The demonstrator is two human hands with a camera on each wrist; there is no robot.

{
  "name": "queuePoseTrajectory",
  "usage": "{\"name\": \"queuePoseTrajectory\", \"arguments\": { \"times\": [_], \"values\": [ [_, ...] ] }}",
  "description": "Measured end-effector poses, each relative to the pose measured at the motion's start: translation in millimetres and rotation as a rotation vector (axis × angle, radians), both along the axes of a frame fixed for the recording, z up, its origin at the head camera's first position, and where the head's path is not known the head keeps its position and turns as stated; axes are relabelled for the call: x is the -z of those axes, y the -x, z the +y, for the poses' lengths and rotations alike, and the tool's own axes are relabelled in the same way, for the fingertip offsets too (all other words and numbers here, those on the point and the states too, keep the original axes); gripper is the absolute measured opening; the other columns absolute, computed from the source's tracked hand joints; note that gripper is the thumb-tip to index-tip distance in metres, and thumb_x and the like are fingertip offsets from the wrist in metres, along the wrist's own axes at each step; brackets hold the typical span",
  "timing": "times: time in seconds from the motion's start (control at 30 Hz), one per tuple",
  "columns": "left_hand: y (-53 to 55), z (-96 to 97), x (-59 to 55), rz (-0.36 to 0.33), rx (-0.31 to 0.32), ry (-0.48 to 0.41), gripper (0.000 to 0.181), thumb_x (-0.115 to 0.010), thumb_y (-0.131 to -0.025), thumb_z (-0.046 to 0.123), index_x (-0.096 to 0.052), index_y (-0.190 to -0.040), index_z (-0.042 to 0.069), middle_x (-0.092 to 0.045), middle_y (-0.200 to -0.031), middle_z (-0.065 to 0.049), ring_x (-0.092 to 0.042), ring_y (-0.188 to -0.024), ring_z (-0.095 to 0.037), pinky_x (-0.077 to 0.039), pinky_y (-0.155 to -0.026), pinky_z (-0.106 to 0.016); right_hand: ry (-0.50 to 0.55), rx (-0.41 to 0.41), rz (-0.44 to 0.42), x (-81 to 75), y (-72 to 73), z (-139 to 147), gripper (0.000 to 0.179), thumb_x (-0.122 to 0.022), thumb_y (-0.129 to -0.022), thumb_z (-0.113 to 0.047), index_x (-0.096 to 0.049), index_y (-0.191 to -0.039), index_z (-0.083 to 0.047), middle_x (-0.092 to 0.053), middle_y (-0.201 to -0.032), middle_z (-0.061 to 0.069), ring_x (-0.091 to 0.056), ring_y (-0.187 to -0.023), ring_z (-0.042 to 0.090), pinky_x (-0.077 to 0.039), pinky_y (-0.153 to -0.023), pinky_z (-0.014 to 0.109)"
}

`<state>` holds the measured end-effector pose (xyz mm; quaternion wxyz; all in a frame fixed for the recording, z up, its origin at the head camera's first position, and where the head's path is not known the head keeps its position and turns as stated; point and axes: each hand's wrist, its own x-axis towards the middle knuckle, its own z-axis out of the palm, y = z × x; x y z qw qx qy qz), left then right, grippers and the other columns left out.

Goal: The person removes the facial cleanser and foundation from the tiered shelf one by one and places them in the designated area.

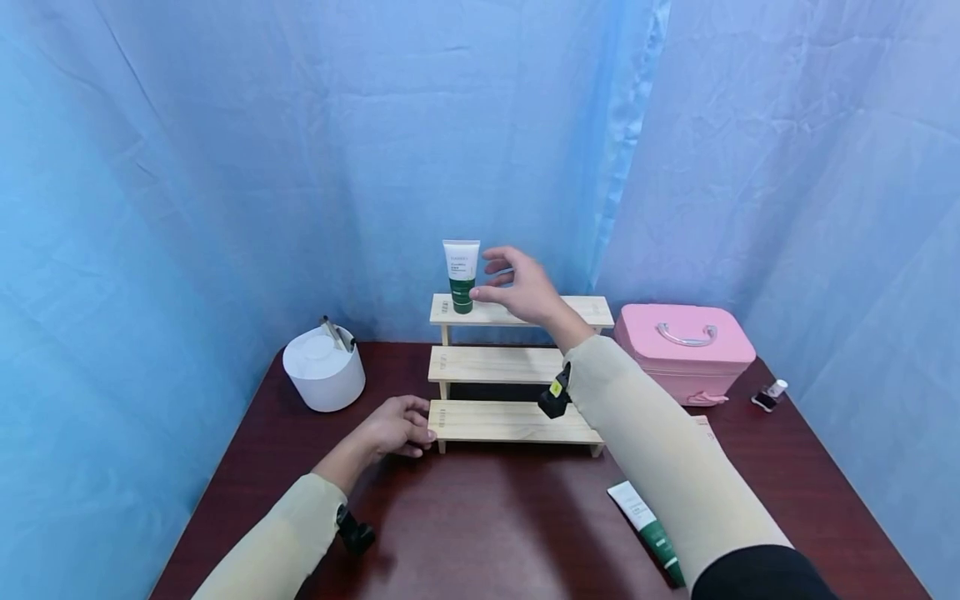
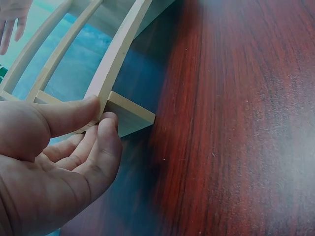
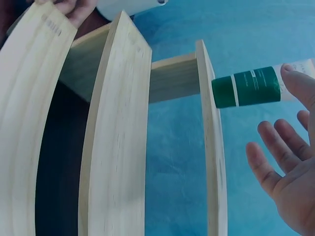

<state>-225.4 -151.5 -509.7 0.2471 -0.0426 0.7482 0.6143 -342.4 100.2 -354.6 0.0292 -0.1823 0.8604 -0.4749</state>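
A white and green squeeze tube (image 1: 461, 279) stands upright on its cap at the left end of the top step of a three-tier wooden display shelf (image 1: 495, 364). My right hand (image 1: 522, 287) is just to the right of that tube, fingers spread and loosely bent, thumb tip right at its side in the right wrist view. Down at the lowest step, my left hand (image 1: 395, 427) pinches the left end of the board, thumb above and fingers below, as the left wrist view shows. A second white and green tube (image 1: 648, 533) lies on the table under my right forearm.
Left of the shelf stands a white round container (image 1: 325, 371) with slim items in its side slot. A pink case (image 1: 686, 350) with a silver handle sits at right, beside a small dark bottle (image 1: 769, 396) with a white cap. Blue curtains (image 1: 480, 125) enclose the dark red table (image 1: 480, 517).
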Motion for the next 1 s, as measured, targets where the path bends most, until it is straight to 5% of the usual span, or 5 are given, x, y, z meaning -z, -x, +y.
{"name": "queuePoseTrajectory", "arguments": {
  "times": [1.0],
  "values": [
    [-2.4,1.9,-3.8,-0.012,-0.023,0.017,0.056,-0.073,-0.087,-0.009,-0.051,-0.138,-0.002,-0.064,-0.095,-0.014,-0.067,-0.075,-0.022,-0.061,-0.06,-0.033,0.034,0.011,-0.021,10.8,5.1,-20,0.051,-0.079,-0.092,-0.029,-0.055,-0.134,-0.012,-0.062,-0.126,0.006,-0.066,-0.114,0.024,-0.057,-0.095,0.045]
  ]
}}
